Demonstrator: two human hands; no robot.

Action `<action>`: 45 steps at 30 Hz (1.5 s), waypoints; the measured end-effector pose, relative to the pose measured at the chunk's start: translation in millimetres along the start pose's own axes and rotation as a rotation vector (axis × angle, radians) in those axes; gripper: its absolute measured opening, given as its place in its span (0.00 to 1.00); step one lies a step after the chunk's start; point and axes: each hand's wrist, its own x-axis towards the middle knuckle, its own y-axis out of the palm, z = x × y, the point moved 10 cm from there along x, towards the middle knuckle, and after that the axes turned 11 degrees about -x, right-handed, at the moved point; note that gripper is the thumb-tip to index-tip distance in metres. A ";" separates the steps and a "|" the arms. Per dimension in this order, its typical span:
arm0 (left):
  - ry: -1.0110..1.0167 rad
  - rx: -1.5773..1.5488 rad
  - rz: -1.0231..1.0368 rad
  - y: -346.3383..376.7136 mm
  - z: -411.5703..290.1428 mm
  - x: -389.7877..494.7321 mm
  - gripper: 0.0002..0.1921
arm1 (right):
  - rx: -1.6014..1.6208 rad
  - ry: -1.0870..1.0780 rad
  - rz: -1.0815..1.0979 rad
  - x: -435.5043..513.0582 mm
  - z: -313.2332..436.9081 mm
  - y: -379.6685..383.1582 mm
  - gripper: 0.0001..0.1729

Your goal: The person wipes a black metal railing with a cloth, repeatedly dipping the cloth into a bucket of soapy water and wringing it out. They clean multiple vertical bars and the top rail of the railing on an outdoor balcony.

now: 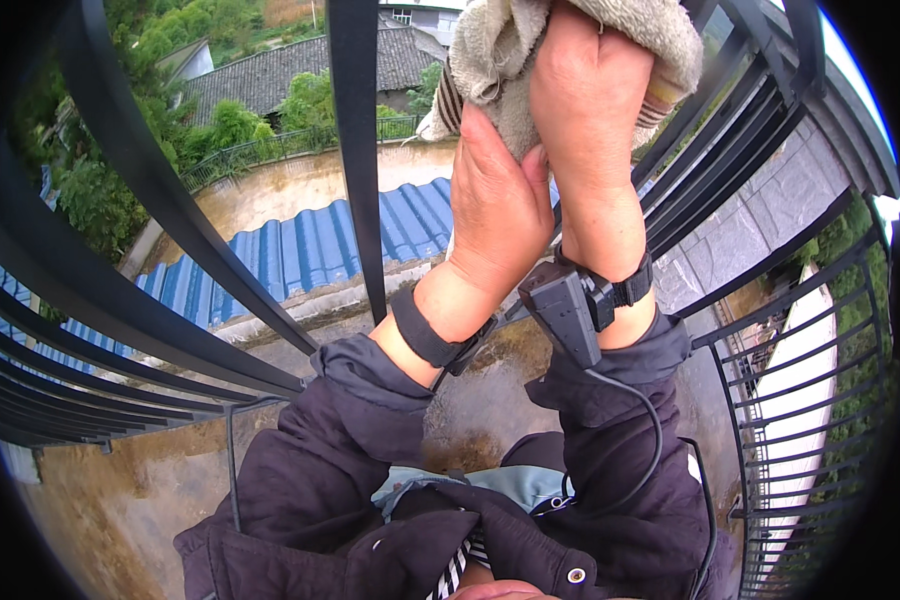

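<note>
A beige terry towel with dark stripes is bunched up at the top of the view, in front of a dark metal railing. My right hand is closed into the cloth, its fingers covered by the folds. Just below and to its left, my left hand lies against the towel's lower part with the palm turned to it; its other fingertips are hidden, so its hold is unclear. Black straps with small devices sit on both wrists, and a cable runs from the device at the right wrist.
Dark railing bars curve along the left and upper right. A slatted metal fence stands at right. Beyond the bars lie a blue corrugated roof, a grey tiled roof and trees. Below me is a wet, stained concrete floor.
</note>
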 end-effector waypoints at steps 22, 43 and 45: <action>-0.475 -0.041 0.312 -17.3 124.9 -208.8 0.28 | -0.124 0.487 0.474 -264.7 -24.0 1.6 0.13; -1.195 0.211 0.600 -78.6 253.8 -468.2 0.27 | 0.130 0.974 0.633 -524.4 -60.4 -0.3 0.15; -1.209 0.239 0.645 -82.7 259.9 -473.3 0.25 | 0.093 0.924 0.526 -532.5 -62.9 -2.6 0.12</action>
